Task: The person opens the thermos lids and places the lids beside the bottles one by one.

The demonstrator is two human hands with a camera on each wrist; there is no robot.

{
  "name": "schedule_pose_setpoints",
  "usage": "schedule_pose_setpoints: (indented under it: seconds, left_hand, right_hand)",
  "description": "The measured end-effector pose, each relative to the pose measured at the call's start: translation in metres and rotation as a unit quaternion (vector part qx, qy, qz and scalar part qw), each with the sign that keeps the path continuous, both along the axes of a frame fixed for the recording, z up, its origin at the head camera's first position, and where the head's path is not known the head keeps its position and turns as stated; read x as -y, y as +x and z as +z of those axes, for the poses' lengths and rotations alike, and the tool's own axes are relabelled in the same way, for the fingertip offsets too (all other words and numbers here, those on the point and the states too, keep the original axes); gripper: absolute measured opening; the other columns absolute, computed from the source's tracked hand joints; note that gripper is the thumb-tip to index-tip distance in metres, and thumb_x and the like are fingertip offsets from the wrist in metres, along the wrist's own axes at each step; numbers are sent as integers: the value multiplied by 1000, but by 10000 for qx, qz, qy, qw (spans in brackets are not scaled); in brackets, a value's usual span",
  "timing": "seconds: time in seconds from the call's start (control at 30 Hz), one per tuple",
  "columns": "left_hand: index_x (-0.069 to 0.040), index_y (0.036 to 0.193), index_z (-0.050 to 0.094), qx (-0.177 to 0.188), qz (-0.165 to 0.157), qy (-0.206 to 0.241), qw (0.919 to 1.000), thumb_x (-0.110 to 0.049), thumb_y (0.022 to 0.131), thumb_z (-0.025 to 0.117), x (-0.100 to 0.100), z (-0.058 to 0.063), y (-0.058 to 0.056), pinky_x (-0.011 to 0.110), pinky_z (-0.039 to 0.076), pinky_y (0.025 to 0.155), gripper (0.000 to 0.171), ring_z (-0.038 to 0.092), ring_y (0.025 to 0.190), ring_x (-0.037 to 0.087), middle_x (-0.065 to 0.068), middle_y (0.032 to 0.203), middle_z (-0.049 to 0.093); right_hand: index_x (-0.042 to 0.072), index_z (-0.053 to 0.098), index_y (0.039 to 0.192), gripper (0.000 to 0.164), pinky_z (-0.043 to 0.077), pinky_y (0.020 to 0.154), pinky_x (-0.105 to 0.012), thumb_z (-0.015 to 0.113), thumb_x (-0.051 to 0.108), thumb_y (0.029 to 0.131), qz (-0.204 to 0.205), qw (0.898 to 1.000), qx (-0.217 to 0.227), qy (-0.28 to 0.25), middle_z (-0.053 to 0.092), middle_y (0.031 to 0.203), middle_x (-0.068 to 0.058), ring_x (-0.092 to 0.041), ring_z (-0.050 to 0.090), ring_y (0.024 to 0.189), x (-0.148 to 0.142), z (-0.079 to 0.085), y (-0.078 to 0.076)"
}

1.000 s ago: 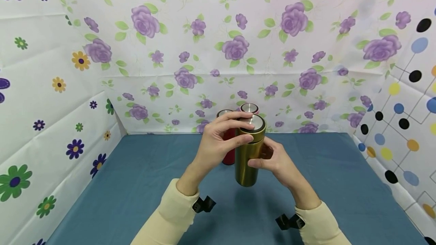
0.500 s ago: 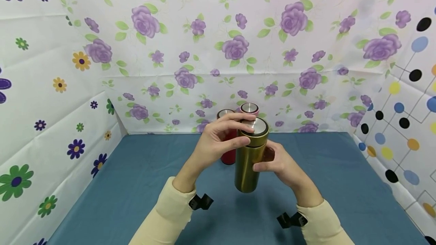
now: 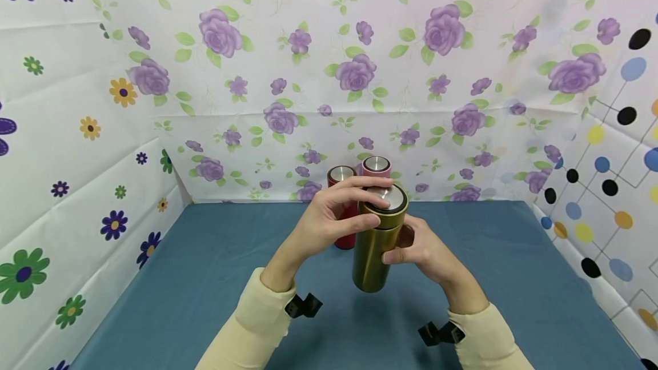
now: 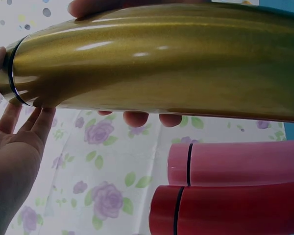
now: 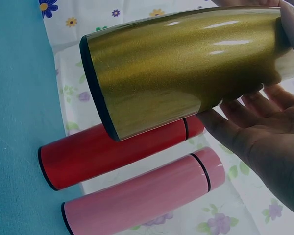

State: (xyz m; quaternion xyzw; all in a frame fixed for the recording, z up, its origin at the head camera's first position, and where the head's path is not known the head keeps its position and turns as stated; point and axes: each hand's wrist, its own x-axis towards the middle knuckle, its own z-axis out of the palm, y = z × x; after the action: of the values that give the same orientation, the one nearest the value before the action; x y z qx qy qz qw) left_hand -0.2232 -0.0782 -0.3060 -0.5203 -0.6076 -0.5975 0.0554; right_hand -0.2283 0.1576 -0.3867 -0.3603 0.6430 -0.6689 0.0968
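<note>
Head view shows a gold bottle [image 3: 371, 256] held between both hands, near the middle of the scene and apparently clear of the table [image 3: 205, 273], with a shadow beneath its base. Its long axis runs close to upright, the top leaning a little toward the person's right. A dark seam separates body from lid [image 3: 394, 219], and the lid sits on the body with no gap visible.

At the upper end is the left hand [image 3: 321, 216], coming from the left: its fingers reach over the steel top [image 3: 397, 196], its thumb presses the near side, and so it grips the lid end. From the right, the right hand [image 3: 424, 247] is curled round the body, thumb in front and fingers behind. Each hand thus has its own stretch of the one axis: the left is nearer the lid, the right nearer the base.

Beyond the gold bottle stand a red bottle [image 5: 117, 149] and a pink bottle [image 5: 142, 193], both capped and apart from the hands. The red one lies farther left, partly hidden behind the left hand. Flowered cloth [image 3: 288, 73] hangs behind the table.
</note>
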Motion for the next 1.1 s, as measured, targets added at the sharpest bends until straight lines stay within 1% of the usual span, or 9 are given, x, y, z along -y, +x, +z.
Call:
schedule_pose_setpoints:
  seconds: [0.13, 0.23, 0.33, 0.4, 0.5, 0.67, 0.87, 0.97, 1.1]
  left_hand:
    - [7, 119, 70, -69, 143, 81, 9998, -21, 102, 71, 0, -1, 0, 50, 48, 109, 33, 46, 141, 36, 22, 145, 57]
    - [4, 118, 72, -205, 476, 160, 9985, -20, 100, 73, -2, -2, 2, 48, 47, 110, 30, 49, 139, 34, 19, 142, 59]
    - [1, 115, 75, -511, 959, 194, 9939, -9, 96, 76, -5, -3, 3, 46, 47, 111, 22, 52, 136, 30, 16, 139, 62]
    - [0, 115, 76, -718, 1240, 188, 9895, 0, 92, 78, -7, -4, 3, 45, 47, 112, 23, 54, 134, 28, 14, 137, 63]
    - [-2, 114, 77, -886, 1435, 172, 9855, 8, 88, 78, -9, -5, 3, 44, 48, 110, 28, 55, 132, 27, 14, 136, 63]
    - [-2, 118, 75, -808, 1246, 108, 9889, 0, 94, 76, -6, -5, 2, 45, 45, 113, 24, 52, 137, 27, 13, 140, 61]
    - [0, 121, 73, -497, 639, -45, 9967, -21, 100, 72, -1, -2, 2, 48, 44, 114, 29, 48, 141, 30, 14, 145, 58]
    - [2, 120, 73, -341, 384, -90, 9986, -23, 100, 73, 0, -1, 3, 49, 45, 112, 32, 48, 140, 32, 16, 144, 58]
    - [3, 119, 73, -288, 303, -107, 9991, -22, 99, 74, 0, 0, 4, 49, 46, 111, 31, 48, 139, 33, 17, 144, 59]
  right_hand:
    - [6, 53, 147, 60, 57, 97, -43, 76, 15, 92, -92, 9999, 6, 48, 64, 130, -14, -33, 66, 113, 1, 0, 0]
    - [5, 53, 147, 59, 57, 96, -44, 75, 15, 93, -284, 9995, -35, 107, 65, 129, -16, -35, 66, 112, 2, 0, 0]
    - [7, 54, 148, 60, 57, 95, -43, 77, 14, 93, -616, 9979, -47, 209, 66, 129, -15, -35, 67, 113, 4, 0, 0]
    - [8, 54, 148, 61, 57, 96, -42, 78, 13, 92, -821, 9963, -42, 265, 66, 129, -15, -35, 67, 114, 5, 0, 1]
    - [10, 53, 149, 62, 57, 96, -40, 78, 12, 92, -987, 9946, -45, 330, 65, 130, -15, -35, 66, 116, 6, 1, 1]
    - [9, 53, 149, 62, 57, 96, -42, 77, 14, 93, -848, 9958, -26, 333, 66, 129, -15, -36, 66, 115, 5, 0, 0]
    - [5, 53, 147, 58, 57, 94, -44, 75, 18, 94, -152, 9997, -15, 184, 65, 128, -16, -35, 66, 111, 0, -1, -2]
    - [4, 53, 147, 59, 58, 94, -45, 75, 18, 94, 168, 9998, -18, 143, 64, 128, -15, -33, 66, 112, -1, -1, -2]
    - [4, 53, 147, 59, 58, 95, -45, 75, 19, 94, 290, 9995, -39, 107, 64, 129, -15, -33, 66, 113, 0, 0, -1]
